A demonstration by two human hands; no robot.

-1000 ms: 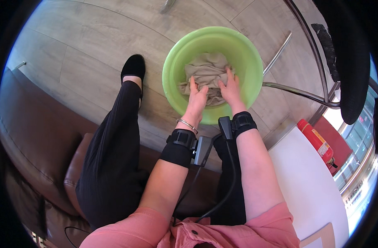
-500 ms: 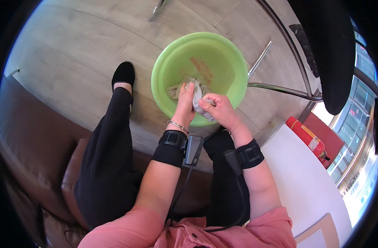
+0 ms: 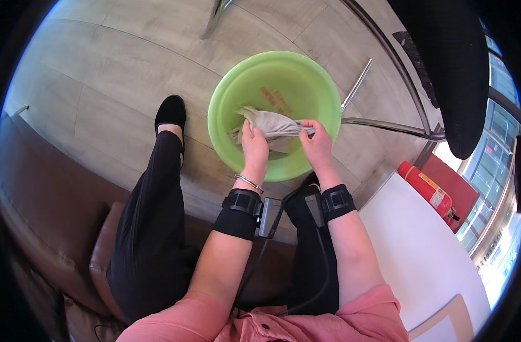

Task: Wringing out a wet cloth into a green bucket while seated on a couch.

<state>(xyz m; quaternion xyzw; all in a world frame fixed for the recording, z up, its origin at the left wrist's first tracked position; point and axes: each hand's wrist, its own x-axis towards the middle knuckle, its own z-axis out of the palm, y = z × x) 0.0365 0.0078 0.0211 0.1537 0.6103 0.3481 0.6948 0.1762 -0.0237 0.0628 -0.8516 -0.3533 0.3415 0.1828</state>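
Both hands' fingers [image 3: 254,142] grip a grey cloth [image 3: 274,124] over a green basin [image 3: 283,80].

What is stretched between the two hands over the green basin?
A grey cloth, gripped by the left hand and the right hand above the green basin, seen in the head view.

Hands [image 3: 283,145] hide part of the grey cloth [image 3: 272,124].
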